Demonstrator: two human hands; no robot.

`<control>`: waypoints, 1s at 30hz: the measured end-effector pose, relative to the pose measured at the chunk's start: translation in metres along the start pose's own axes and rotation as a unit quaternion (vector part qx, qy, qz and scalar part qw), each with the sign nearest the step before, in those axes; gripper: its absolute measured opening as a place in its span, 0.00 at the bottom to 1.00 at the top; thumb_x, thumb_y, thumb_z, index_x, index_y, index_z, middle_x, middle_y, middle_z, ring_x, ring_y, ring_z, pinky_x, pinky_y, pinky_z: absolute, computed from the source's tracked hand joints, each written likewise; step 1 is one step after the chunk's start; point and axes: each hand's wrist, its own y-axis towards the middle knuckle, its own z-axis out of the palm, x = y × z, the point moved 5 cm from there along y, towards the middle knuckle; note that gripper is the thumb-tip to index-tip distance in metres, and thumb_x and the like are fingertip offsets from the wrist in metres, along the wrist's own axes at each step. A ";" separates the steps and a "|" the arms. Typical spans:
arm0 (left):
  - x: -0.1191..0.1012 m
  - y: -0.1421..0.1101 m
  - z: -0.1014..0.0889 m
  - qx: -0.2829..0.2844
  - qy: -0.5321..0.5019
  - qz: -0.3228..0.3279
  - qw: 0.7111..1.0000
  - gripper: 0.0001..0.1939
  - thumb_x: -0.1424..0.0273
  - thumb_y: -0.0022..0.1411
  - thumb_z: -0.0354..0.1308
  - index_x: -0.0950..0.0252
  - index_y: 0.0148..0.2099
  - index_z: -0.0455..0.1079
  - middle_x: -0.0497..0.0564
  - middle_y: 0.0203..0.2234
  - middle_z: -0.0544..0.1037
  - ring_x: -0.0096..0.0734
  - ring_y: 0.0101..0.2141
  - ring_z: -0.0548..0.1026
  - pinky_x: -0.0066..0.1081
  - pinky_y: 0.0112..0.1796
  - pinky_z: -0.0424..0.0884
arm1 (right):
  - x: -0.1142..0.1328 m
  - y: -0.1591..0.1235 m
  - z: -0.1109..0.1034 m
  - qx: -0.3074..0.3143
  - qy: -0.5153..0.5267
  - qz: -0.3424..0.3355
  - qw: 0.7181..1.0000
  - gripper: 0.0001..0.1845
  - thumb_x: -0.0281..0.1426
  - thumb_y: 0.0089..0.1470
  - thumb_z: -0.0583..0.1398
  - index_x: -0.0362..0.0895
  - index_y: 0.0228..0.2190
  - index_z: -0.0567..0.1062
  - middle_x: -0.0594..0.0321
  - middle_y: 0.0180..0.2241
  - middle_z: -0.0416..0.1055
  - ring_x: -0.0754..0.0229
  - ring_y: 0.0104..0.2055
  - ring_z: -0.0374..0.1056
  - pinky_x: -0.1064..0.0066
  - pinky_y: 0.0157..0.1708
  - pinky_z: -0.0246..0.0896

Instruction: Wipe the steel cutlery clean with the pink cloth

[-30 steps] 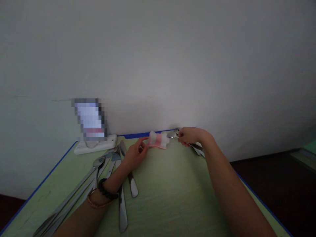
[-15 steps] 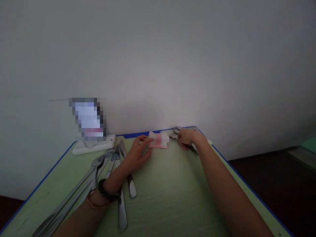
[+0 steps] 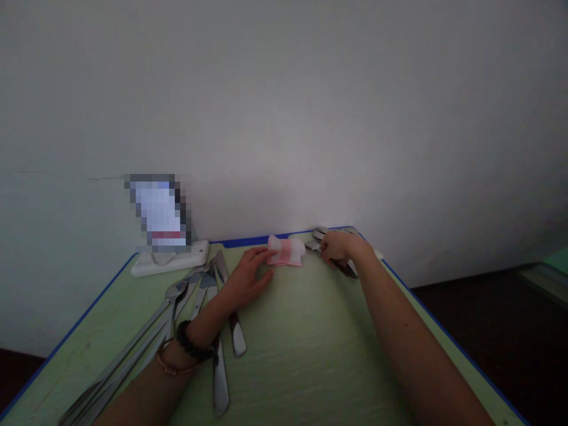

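My left hand (image 3: 251,273) lies with its fingers stretched out, the fingertips at the left edge of a small pink-and-white cloth (image 3: 286,252). Near the back right corner of the table, my right hand (image 3: 335,247) has its fingers closed round a metal spoon (image 3: 312,245), its bowl pointing left. More cutlery (image 3: 320,233) lies behind and under that hand; the fingers and wrist partly hide it. Left of my left hand, a long spoon (image 3: 176,290) and several table knives (image 3: 237,337) lie fanned out, partly covered by my forearm.
A phone (image 3: 160,210) with a blurred screen leans upright on a white stand (image 3: 173,259) at the back left. The green table (image 3: 306,355) has a blue edge and stands against a grey wall (image 3: 284,118). Dark floor shows at the right.
My left fingers have loosened from the cloth's edge and straightened. My right hand has lowered the spoon onto the cutlery at the back right, and hardly moves in the last half second.
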 end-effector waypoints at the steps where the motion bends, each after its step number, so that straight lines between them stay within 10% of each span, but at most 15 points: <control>1: 0.000 0.000 0.000 0.000 -0.001 0.002 1.000 0.20 0.70 0.59 0.52 0.64 0.54 0.66 0.58 0.50 0.68 0.41 0.52 0.64 0.44 0.55 0.60 | -0.001 0.000 0.001 0.004 0.006 0.003 1.000 0.09 0.21 0.41 0.58 0.38 0.26 0.78 0.55 0.29 0.76 0.57 0.28 0.72 0.70 0.26 0.64; 30: 0.004 0.001 0.004 0.019 -0.009 0.029 0.999 0.16 0.73 0.61 0.49 0.64 0.51 0.65 0.57 0.45 0.70 0.38 0.48 0.67 0.42 0.52 0.64 | -0.009 0.013 0.014 0.048 0.049 0.042 0.997 0.05 0.21 0.44 0.57 0.37 0.25 0.75 0.53 0.33 0.77 0.57 0.31 0.74 0.71 0.29 0.68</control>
